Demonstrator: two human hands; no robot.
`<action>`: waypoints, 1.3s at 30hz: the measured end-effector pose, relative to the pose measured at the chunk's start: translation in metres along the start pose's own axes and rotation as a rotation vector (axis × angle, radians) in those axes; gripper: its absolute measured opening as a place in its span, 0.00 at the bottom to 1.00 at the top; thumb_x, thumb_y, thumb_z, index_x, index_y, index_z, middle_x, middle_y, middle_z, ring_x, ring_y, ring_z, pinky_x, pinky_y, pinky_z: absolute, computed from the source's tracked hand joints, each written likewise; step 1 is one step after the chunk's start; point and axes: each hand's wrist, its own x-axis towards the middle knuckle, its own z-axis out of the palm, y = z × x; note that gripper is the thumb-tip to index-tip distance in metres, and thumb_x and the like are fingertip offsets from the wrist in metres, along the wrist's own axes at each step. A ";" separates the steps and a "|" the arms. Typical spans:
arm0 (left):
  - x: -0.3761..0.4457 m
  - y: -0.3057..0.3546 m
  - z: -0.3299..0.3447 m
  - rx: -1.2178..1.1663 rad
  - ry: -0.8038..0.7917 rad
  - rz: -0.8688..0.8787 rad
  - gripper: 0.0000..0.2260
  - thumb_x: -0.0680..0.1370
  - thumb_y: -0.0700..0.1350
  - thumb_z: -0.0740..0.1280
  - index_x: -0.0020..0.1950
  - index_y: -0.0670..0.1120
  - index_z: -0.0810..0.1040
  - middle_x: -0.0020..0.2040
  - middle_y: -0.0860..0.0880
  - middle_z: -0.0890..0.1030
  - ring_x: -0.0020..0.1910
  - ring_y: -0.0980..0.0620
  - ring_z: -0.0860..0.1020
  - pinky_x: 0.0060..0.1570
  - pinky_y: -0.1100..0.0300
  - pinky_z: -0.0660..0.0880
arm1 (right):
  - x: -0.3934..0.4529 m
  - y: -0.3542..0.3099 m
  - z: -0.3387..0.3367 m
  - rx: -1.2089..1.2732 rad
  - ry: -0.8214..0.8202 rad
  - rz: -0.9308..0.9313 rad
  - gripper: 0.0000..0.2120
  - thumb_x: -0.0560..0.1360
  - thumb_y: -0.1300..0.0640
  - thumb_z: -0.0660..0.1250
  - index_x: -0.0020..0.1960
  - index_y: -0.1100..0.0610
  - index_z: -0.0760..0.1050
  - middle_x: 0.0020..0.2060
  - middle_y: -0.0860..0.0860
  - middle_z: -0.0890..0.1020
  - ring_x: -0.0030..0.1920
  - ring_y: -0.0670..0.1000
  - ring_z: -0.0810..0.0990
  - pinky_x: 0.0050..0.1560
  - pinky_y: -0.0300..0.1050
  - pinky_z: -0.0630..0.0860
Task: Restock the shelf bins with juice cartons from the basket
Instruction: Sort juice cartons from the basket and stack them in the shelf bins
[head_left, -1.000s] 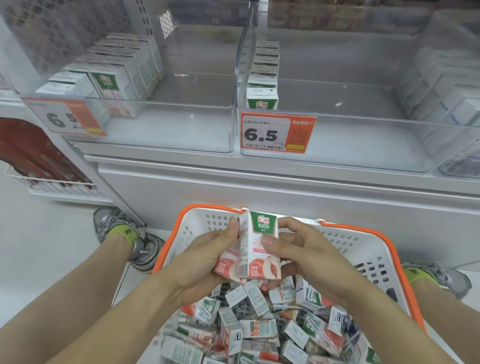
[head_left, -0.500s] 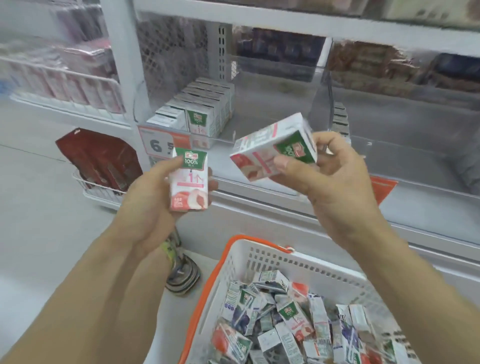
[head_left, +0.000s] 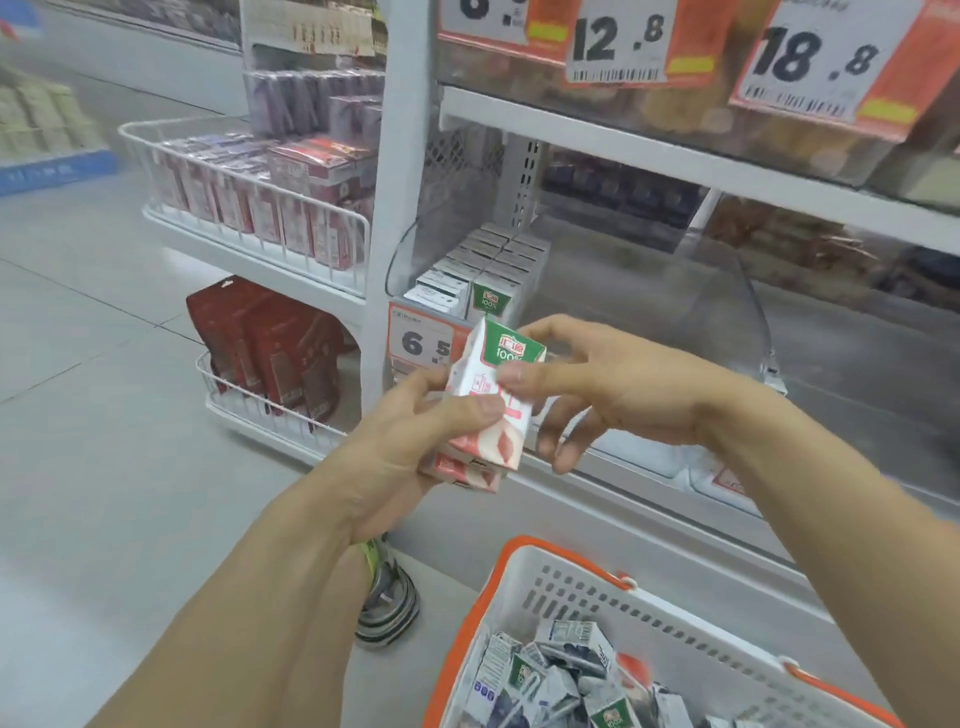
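Note:
My left hand (head_left: 410, 441) grips two white and pink juice cartons held together, the front carton (head_left: 511, 349) with a green top and a second carton (head_left: 462, 472) under it. The thumb and forefinger of my right hand (head_left: 623, 395) pinch the front carton near its top; its other fingers hang loose. Both hands are in front of the clear shelf bin (head_left: 727, 312). At the bin's left side stand two rows of the same cartons (head_left: 488, 270). Below, at the bottom right, the white basket with an orange rim (head_left: 498, 587) holds several loose cartons (head_left: 561, 675).
A 6.5 price tag (head_left: 421, 343) hangs on the bin's front. To the left, a wire rack (head_left: 260, 208) holds red packs, with red bags (head_left: 270, 343) on the rack below. Upper shelves carry 12.8 and 18.8 tags. My shoe (head_left: 387, 603) is beside the basket.
The hands, each holding one carton apart, have come together; both cartons now sit in my left hand. The view has swung up and left, away from the basket.

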 end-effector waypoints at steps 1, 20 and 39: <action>-0.001 0.000 0.000 0.000 -0.011 -0.005 0.38 0.60 0.48 0.77 0.67 0.39 0.69 0.48 0.41 0.84 0.43 0.43 0.82 0.51 0.35 0.78 | 0.001 -0.002 -0.003 0.000 -0.070 0.027 0.30 0.71 0.52 0.75 0.69 0.52 0.68 0.56 0.69 0.78 0.39 0.60 0.83 0.36 0.47 0.81; 0.029 0.014 -0.016 0.196 0.520 0.334 0.21 0.71 0.51 0.72 0.62 0.52 0.74 0.55 0.53 0.80 0.53 0.53 0.79 0.51 0.56 0.75 | 0.014 -0.003 -0.031 0.109 0.016 -0.417 0.28 0.67 0.73 0.74 0.60 0.55 0.68 0.49 0.62 0.79 0.43 0.59 0.83 0.36 0.50 0.82; 0.061 -0.029 -0.027 0.810 0.623 0.540 0.30 0.72 0.41 0.71 0.71 0.57 0.66 0.60 0.54 0.66 0.58 0.52 0.72 0.53 0.64 0.67 | 0.103 -0.040 -0.011 -0.453 0.185 -0.030 0.26 0.74 0.52 0.74 0.71 0.53 0.72 0.45 0.49 0.76 0.34 0.45 0.80 0.31 0.33 0.76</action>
